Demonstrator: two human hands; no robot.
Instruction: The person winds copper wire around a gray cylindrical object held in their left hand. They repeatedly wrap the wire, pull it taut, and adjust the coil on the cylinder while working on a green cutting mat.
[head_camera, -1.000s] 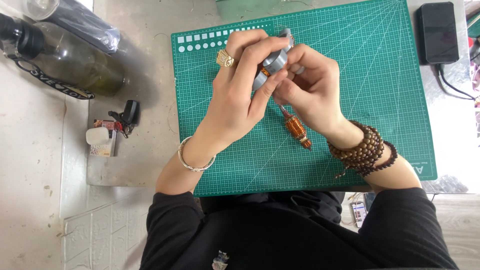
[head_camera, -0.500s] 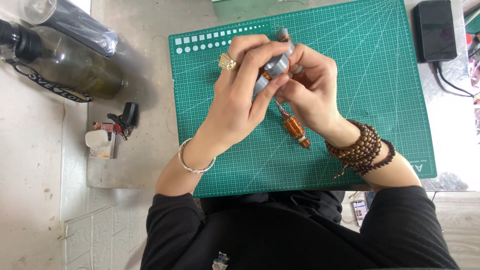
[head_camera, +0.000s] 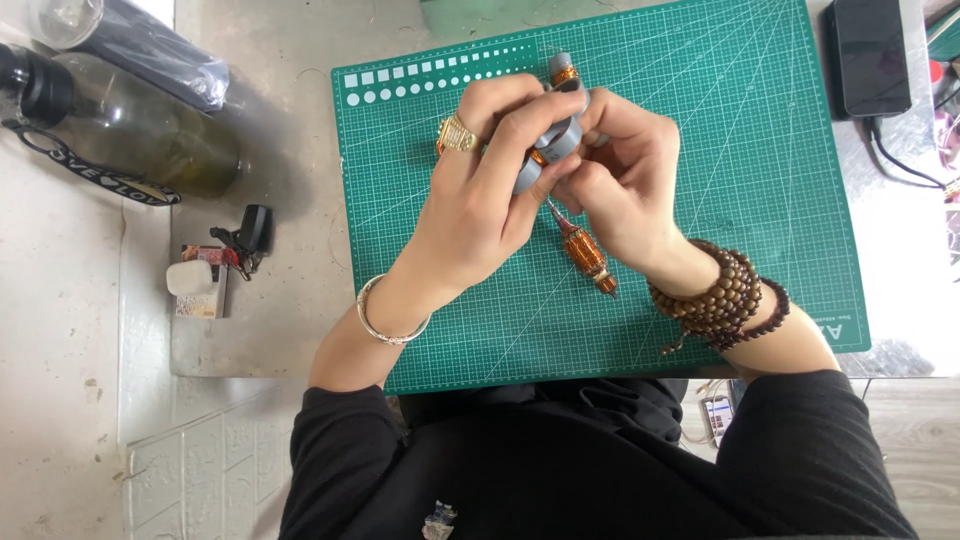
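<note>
The pale stone worktop (head_camera: 290, 60) carries a green cutting mat (head_camera: 760, 200) with a white grid, and all the work sits over the mat's upper middle. Off the mat to the left lie a dark glass bottle (head_camera: 150, 140) on its side, a black rolled bundle (head_camera: 140, 45) above it, and lower down a small white-and-red box (head_camera: 195, 285) with a black clip (head_camera: 250, 235) just beside it. A black power brick (head_camera: 868, 55) rests at the right edge, its cable trailing off.

The left hand (head_camera: 480, 200), with a gold ring and a silver bangle, is closed around a small grey motor housing (head_camera: 550, 150), thumb and fingers wrapped over its side. The right hand (head_camera: 620, 195), with wooden bead bracelets at the wrist, pinches tight at the housing's lower end; exactly what its fingertips grip is hidden. A copper-wound rotor (head_camera: 585, 255) lies on the mat just below the hands, tilted, its shaft end pointing up towards them. A second copper-coloured piece (head_camera: 563, 72) shows just above the housing.

To do this well, the housing seems best kept steady in the left hand while the right makes only small, fine moves, working close over the mat so anything dropped lands on it. The rotor's thin windings look easily nicked, so handling it by the shaft seems wise.
</note>
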